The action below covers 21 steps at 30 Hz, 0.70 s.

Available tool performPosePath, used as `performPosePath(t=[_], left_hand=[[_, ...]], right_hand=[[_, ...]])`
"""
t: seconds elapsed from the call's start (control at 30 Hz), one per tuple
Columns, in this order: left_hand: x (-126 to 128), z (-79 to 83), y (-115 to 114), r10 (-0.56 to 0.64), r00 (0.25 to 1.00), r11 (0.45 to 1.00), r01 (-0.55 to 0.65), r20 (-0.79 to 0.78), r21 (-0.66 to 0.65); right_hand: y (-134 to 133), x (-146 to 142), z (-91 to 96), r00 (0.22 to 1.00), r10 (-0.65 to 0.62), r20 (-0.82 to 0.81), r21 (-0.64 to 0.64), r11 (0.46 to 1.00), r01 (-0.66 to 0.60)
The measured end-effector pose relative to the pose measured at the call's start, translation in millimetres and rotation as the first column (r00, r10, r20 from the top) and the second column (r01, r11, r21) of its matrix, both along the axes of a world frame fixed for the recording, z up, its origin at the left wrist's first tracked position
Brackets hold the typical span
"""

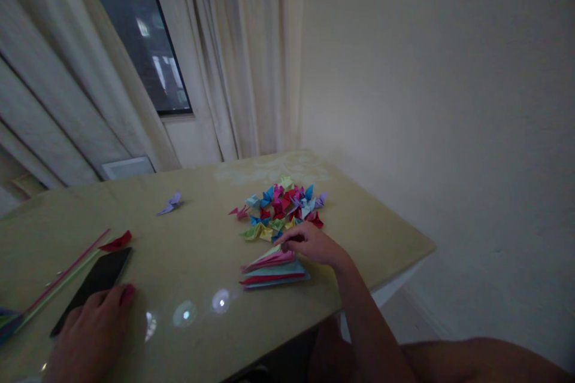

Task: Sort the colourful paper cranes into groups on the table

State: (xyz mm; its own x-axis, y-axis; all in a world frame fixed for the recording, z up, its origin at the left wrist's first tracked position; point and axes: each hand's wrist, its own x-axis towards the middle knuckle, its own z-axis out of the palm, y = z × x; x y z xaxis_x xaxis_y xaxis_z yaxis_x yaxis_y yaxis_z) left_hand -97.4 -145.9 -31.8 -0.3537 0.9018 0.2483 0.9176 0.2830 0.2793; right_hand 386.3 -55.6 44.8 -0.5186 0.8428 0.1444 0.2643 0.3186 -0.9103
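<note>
My right hand (311,243) reaches over a stack of folded coloured paper (275,272), with thumb and fingers pinched on the top sheet. Green, pink, light blue and red layers show in the stack. Just behind it lies a heap of small origami cranes (281,203) in many colours. My left hand (92,332) rests on the table over the near edge of a dark phone (96,281). Its fingers are loosely bent, with a reddish spot at one fingertip; I make out nothing held. Beyond the phone's far end sits a red folded paper piece (117,242).
A lone purple crane (171,203) lies farther back on the glossy table (202,239). Thin pink and green sticks (67,272) run along the left side. Behind stand curtains (251,54) and a window; a wall (431,90) borders the right side.
</note>
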Motion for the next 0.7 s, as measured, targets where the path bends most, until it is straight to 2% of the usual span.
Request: performPosePath(t=[0.07,0.17,0.3,0.43,0.5,0.57,0.7], left_hand=[[7.3,1.4,10.8,-0.075,0.997,0.997,0.074,-0.024,-0.019],[32.4,10.3,30.1,-0.246,0.968,0.967,0.249,0.054,-0.057],[80.5,28.0,61.8,-0.423,0.897,0.892,0.437,0.125,-0.12],[126.2,39.7,97.2,-0.487,0.864,0.85,0.502,0.126,-0.16],[142.7,39.0,108.7,-0.499,0.855,0.852,0.514,0.141,-0.102],[152.6,34.3,113.3,-0.509,0.846,0.858,0.514,0.16,0.011],[153.7,22.7,110.2,-0.524,0.824,0.851,0.5,0.215,0.16]], right_hand=[[1.3,3.7,-3.2,0.997,0.011,0.073,0.029,0.999,-0.013],[3.0,8.7,-4.8,0.991,-0.041,0.131,0.07,0.997,0.032],[1.5,10.3,0.3,0.992,-0.067,0.11,0.078,0.995,0.059],[-2.0,12.2,4.3,0.995,-0.095,0.018,0.103,0.99,0.092],[-2.7,14.6,2.7,0.984,-0.149,-0.093,0.044,0.987,0.154],[-2.5,17.0,-0.6,0.959,-0.191,-0.21,-0.053,0.982,0.184],[-0.1,17.8,-7.3,0.925,-0.193,-0.328,-0.16,0.976,0.147]])
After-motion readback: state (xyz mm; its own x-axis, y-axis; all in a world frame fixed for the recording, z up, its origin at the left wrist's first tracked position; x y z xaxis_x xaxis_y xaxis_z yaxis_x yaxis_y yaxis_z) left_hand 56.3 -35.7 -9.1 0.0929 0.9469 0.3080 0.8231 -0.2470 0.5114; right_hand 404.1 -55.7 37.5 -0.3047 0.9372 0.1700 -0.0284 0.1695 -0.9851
